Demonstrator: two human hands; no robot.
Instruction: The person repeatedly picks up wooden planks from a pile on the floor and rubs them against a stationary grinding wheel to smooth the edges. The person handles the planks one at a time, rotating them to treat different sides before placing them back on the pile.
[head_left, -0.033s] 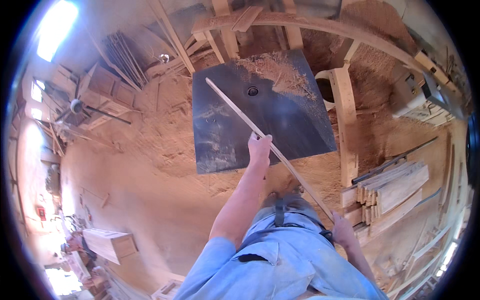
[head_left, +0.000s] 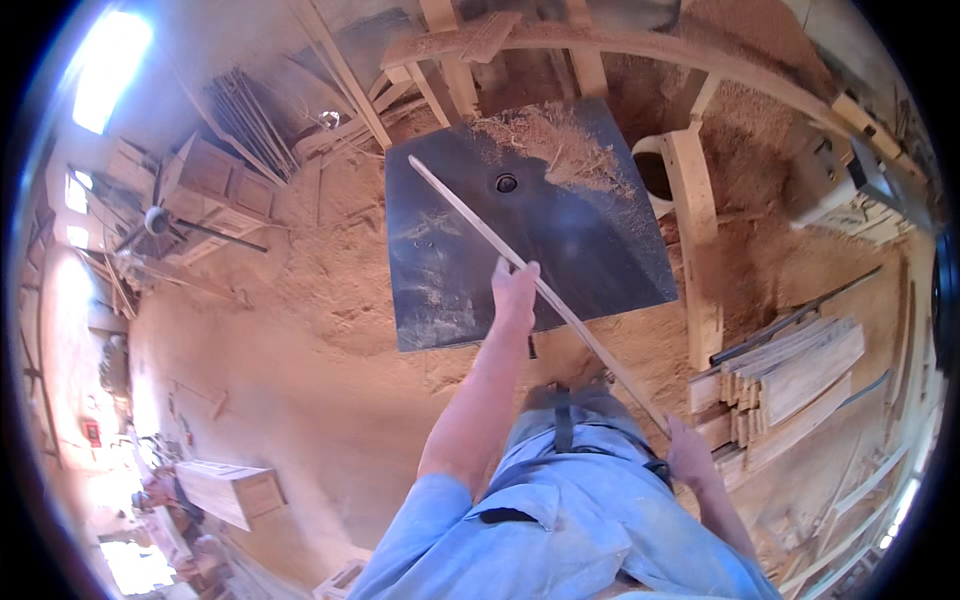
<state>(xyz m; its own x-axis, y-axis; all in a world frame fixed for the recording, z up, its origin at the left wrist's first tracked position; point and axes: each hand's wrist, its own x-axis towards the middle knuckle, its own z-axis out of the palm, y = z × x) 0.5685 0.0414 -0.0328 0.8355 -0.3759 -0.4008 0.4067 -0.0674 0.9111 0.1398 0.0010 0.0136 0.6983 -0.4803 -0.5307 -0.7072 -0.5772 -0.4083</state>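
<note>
A long, thin wooden strip (head_left: pixel 465 212) slants from the far left of a dark metal machine table (head_left: pixel 440 290) down to my right side. My left hand (head_left: pixel 515 292) is closed around it near its middle, above the table's near edge. Close to my right hip, my right hand (head_left: pixel 690 455) grips the strip's near end, its fingers partly hidden. A dark round fitting (head_left: pixel 506 183) is set in the table top. Sawdust and shavings (head_left: pixel 555 145) cover the table's far right part.
Behind the table runs a curved wooden beam (head_left: pixel 600 38) on posts. A wooden upright piece (head_left: pixel 692 230) stands at the table's right, beside a pale round pipe opening (head_left: pixel 652 170). Stacked boards (head_left: pixel 800 370) lie to the right. Sawdust covers the floor (head_left: pixel 290 350). A wooden box (head_left: pixel 228 490) sits lower left.
</note>
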